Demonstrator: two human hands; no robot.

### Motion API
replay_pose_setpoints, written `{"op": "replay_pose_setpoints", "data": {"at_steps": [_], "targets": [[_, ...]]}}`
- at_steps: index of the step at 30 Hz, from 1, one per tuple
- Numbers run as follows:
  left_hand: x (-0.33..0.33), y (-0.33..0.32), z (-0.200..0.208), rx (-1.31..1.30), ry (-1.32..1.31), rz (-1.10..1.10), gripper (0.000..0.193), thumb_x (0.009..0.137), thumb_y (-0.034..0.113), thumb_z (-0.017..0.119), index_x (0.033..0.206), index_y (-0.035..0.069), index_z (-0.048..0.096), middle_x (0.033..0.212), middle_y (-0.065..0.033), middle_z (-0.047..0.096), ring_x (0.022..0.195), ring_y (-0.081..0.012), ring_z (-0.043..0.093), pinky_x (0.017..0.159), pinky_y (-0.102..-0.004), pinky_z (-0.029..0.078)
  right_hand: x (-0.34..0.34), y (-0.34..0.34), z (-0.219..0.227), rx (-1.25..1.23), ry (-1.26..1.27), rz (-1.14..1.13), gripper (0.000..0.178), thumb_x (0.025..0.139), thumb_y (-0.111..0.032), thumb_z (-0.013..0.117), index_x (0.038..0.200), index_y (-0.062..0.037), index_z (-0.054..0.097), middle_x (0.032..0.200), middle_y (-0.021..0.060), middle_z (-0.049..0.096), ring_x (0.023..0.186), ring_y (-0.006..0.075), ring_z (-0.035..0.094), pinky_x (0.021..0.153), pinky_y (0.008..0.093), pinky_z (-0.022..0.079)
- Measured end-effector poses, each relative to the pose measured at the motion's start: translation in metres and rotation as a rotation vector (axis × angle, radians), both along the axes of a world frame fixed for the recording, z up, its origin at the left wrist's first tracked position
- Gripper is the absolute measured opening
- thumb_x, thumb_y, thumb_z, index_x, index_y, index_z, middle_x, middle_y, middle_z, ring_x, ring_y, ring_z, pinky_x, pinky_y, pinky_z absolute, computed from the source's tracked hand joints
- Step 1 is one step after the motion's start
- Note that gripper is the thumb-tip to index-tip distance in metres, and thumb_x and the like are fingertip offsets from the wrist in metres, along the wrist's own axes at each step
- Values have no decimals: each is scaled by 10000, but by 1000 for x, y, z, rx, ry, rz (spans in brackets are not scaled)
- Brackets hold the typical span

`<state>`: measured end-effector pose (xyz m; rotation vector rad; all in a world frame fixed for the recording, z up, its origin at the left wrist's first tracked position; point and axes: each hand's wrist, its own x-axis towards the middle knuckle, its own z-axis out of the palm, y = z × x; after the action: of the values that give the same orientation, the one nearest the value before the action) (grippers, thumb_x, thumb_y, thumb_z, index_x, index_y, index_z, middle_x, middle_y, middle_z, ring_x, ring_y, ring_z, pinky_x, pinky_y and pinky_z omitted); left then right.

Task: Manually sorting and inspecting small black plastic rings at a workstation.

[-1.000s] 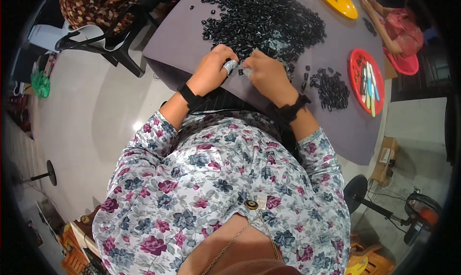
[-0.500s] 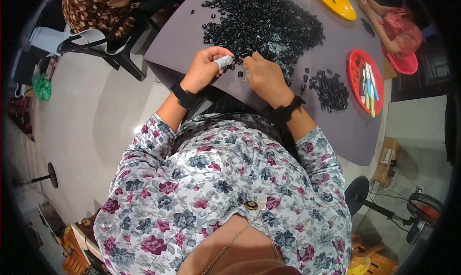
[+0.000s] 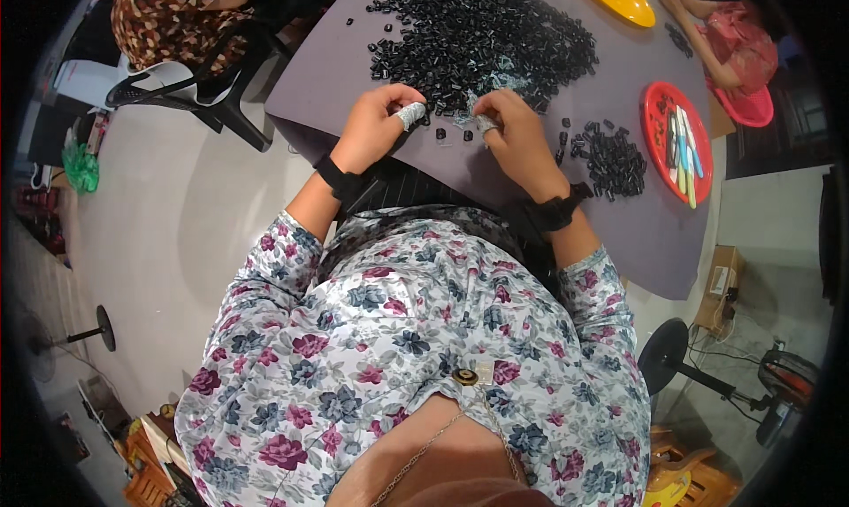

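Both forearms rise from the lower edge with the elbows out, angling inward so the hands stand a little apart above the near edge of the grey table. The left hand reaches toward the right, fingers curled, its white-wrapped thumb under the index finger; a small glossy black piece sits in a narrow pinch at the tips. The right hand slants up and leftward, wrist fairly straight above its black wristband, fingers bent close over a wrapped thumb; I cannot tell whether it holds anything. Two loose black pieces lie between the hands, a large black pile just beyond them, and a smaller black heap to the right hand's right
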<state>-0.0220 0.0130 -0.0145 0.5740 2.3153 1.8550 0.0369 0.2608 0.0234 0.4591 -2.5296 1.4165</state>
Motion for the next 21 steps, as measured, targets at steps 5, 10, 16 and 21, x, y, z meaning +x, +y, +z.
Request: {"op": "replay_pose_setpoints", "data": {"at_steps": [5,10,16,21], "targets": [[2,3,18,-310,269,54,263,886,-53,650,1120,33,734,995,-65,667,875,-184,632,775,-303,502,8,5,-2,64,-50,-15,190,844,37,603,1026,0,644,975,148,607,872,332,651,766,407,512],[16,19,30,-322,362,-25,315,821,-68,637,1101,35,736,1040,-154,656,939,-343,656,793,-420,529,-7,-13,-7,111,92,53,278,816,46,607,1076,-24,676,948,122,599,844,305,640,757,375,516],[7,17,28,-507,355,-8,358,784,-84,619,1104,24,738,1072,-155,660,983,-373,651,843,-446,530,-10,-6,-12,360,113,7,342,793,33,625,1114,-48,713,973,139,609,902,361,649,774,425,525],[11,16,33,-514,389,-22,351,785,-84,617,1094,28,739,1071,-148,660,1000,-374,650,855,-453,528,5,12,8,324,31,-14,287,807,28,634,1066,-64,714,976,130,634,902,355,671,781,436,538]]}}
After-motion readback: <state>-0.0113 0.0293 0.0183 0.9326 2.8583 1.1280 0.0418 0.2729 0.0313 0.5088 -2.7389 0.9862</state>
